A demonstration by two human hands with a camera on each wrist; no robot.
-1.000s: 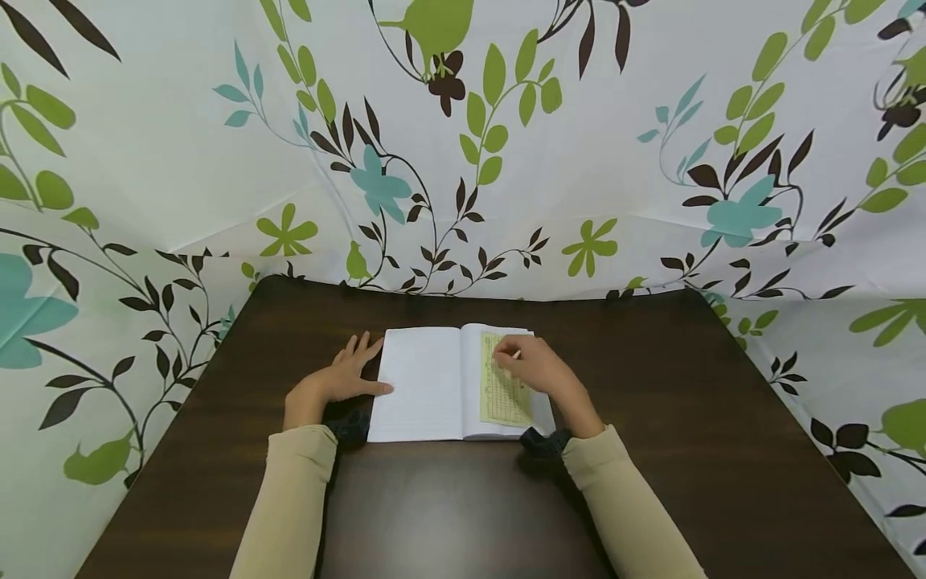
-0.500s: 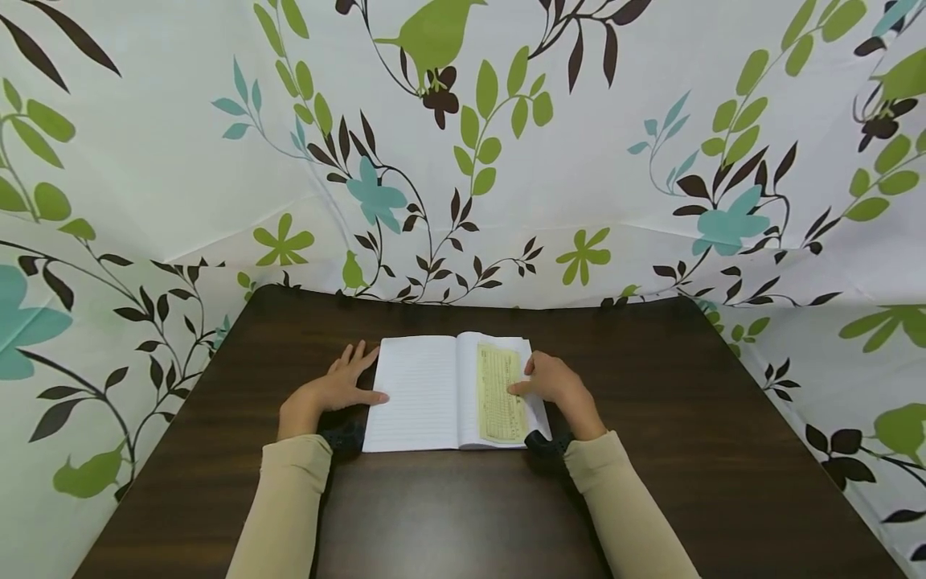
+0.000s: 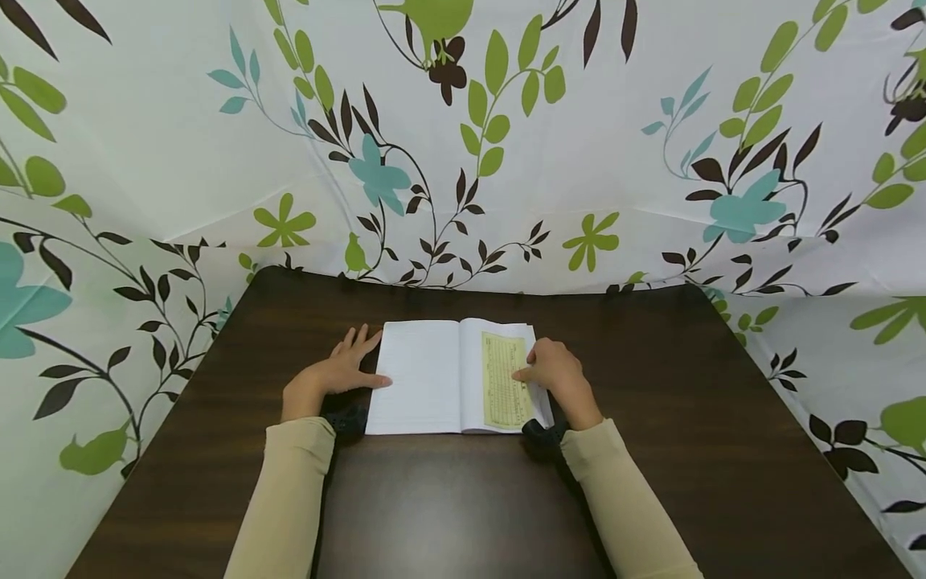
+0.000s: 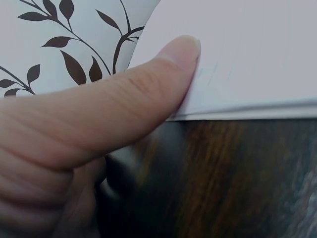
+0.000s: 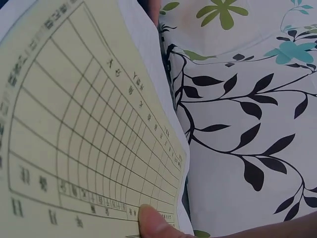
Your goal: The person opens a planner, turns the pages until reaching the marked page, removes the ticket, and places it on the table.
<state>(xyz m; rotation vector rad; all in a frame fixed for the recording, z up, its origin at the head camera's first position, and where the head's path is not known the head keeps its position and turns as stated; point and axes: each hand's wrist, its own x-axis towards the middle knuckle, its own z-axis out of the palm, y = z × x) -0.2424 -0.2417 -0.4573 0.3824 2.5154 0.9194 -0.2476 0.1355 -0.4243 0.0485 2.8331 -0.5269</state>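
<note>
An open notebook (image 3: 419, 378) with white lined pages lies on the dark table. On its right page sits a yellow slip (image 3: 502, 394) printed with a table grid and characters, seen close in the right wrist view. My left hand (image 3: 340, 374) is spread at the notebook's left edge, its thumb (image 4: 168, 69) resting on the page near the edge. My right hand (image 3: 560, 374) holds the notebook's right side: the thumb (image 5: 153, 220) lies over the slip, while the other fingers curl at the page edge, their tips mostly hidden.
The dark wooden table (image 3: 651, 402) extends on all sides of the notebook. Behind it hangs a white cloth (image 3: 579, 161) with a leaf and flower print. Dark bands (image 3: 546, 438) sit at both wrists, below tan sleeves (image 3: 622, 490).
My right hand has moved from over the yellow slip to the notebook's right edge, where its thumb now lies on the slip. The left hand stays put. The head view tilts slightly.
</note>
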